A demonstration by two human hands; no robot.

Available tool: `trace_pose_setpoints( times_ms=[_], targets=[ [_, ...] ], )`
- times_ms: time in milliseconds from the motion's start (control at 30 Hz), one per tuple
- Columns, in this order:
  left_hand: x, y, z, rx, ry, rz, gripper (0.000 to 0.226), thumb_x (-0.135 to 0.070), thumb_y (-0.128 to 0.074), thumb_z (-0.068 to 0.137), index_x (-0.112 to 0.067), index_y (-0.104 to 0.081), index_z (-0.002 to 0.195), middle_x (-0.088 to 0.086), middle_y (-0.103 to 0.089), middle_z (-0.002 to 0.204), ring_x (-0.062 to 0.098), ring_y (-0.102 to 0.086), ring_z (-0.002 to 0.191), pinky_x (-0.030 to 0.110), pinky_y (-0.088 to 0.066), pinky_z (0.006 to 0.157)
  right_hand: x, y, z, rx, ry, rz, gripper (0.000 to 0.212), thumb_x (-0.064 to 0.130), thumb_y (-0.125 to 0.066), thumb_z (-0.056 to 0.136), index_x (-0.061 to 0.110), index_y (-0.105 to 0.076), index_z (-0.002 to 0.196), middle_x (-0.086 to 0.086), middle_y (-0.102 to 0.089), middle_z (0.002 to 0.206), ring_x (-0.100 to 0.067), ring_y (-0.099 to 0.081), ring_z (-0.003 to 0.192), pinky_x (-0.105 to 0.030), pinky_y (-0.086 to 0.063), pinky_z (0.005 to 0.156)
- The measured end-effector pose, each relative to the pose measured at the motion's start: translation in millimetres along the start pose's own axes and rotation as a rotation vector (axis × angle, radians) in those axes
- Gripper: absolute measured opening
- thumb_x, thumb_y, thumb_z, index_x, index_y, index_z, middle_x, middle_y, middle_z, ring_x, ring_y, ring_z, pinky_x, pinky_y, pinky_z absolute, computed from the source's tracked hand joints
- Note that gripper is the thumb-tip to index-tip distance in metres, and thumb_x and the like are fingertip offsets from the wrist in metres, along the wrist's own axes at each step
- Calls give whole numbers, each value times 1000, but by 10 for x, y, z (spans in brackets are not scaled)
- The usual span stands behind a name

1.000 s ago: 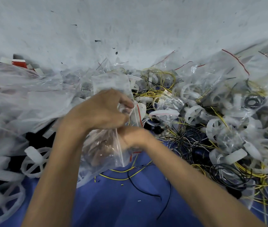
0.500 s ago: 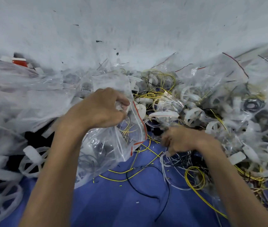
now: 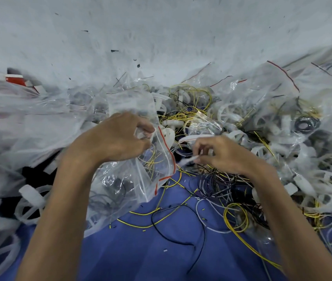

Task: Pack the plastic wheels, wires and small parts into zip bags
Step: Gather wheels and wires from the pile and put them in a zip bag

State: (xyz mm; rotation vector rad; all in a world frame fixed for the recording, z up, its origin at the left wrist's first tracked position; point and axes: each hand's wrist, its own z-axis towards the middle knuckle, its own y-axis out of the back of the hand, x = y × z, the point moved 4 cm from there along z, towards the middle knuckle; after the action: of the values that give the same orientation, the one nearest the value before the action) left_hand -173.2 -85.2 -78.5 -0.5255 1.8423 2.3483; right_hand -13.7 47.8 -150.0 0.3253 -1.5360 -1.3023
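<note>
Zip bag (image 3: 128, 179), part-filled with wires, mouth bunched in gripping left hand (image 3: 116, 138); right hand (image 3: 227, 154), just beside that mouth, pinches white strand (image 3: 187, 160); advice: spread mouth wider, feed strand end-first past red seal (image 3: 168, 148).

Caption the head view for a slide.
Left hand holds a red-striped zip bag open; right hand pinches a white piece near its mouth.

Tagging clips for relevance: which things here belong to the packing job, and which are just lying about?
Job: zip bag gripped by the left hand; white strand pinched by the right hand; plastic wheels; yellow wire; black wire.
Lying about: red-and-white object, far left; blue mat underneath.
</note>
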Motion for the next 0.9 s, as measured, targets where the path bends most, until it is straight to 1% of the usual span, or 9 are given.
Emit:
trace_pose_setpoints(
  times_ms=[100, 167, 267, 367, 500, 567, 667, 767, 900],
  targets=[
    [38, -10, 22, -1, 4, -3, 30, -19, -57, 86, -23, -66, 114, -41, -31, 73, 9, -52, 73, 1, -26, 53, 107, 257, -67, -265, 51, 61, 8, 12, -69, 82, 16, -63, 86, 11, -61, 71, 7, -55, 58, -12, -45, 60],
    [67, -17, 42, -6, 15, -4, 30, -21, -55, 87, -25, -65, 115, -36, -32, 63, -7, -40, 54, -1, -27, 54, 145, 423, -118, -467, 65, 104, 14, 12, -66, 84, 19, -64, 96, 8, -65, 75, 8, -57, 59, -16, -51, 62],
    [92, -36, 61, -18, 27, -17, 29, -23, -54, 88, -27, -66, 114, -28, -41, 66, -11, -37, 58, 13, -27, 58, 145, 559, -175, -617, 49, 180, 12, 10, -60, 88, 19, -63, 96, 5, -69, 76, -1, -62, 60, -24, -55, 64],
    [98, -55, 71, -24, 31, -12, 28, -28, -55, 88, -27, -66, 114, -25, -48, 69, -3, -39, 63, 17, -26, 72, 118, 552, -174, -582, 24, 184, 7, 15, -58, 91, 11, -64, 93, 2, -69, 78, -8, -66, 64, -33, -56, 70],
    [112, -86, 84, -38, 34, -33, 27, -30, -56, 89, -26, -67, 113, -29, -35, 61, -8, -37, 61, 19, -28, 74, 163, 534, -173, -634, 76, -51, 17, 19, -61, 89, 5, -71, 89, -11, -67, 82, -21, -62, 71, -10, -39, 64],
    [125, -88, 93, -60, 31, -35, 27, -29, -57, 88, -26, -67, 112, -28, -38, 62, -12, -36, 60, 14, -28, 67, 161, 535, -164, -634, 82, -62, 16, 16, -62, 88, 3, -71, 91, -15, -68, 80, -26, -62, 70, -14, -41, 61],
    [141, -74, 94, -62, 26, -42, 29, -23, -55, 85, -26, -67, 111, -22, -60, 78, -11, -42, 59, 3, -30, 62, 118, 518, -141, -559, 46, 115, 11, 6, -60, 88, 3, -69, 94, -13, -69, 78, -21, -67, 67, -22, -53, 63],
    [186, -51, 105, -78, 67, -75, 32, -19, -55, 82, -27, -67, 111, -13, -68, 105, 1, -48, 79, 12, -32, 80, 96, 498, -126, -500, 26, 229, 9, 2, -55, 90, -2, -62, 92, -15, -68, 80, -28, -67, 76, -36, -56, 73],
    [247, 46, 93, -254, 216, -198, 31, -19, -52, 84, -27, -67, 110, -8, -65, 116, 6, -56, 98, 21, -36, 89, 150, 473, -145, -436, 35, 701, 16, 1, -44, 95, 6, -59, 89, 1, -66, 76, -9, -64, 73, -21, -51, 66]
  ],
)
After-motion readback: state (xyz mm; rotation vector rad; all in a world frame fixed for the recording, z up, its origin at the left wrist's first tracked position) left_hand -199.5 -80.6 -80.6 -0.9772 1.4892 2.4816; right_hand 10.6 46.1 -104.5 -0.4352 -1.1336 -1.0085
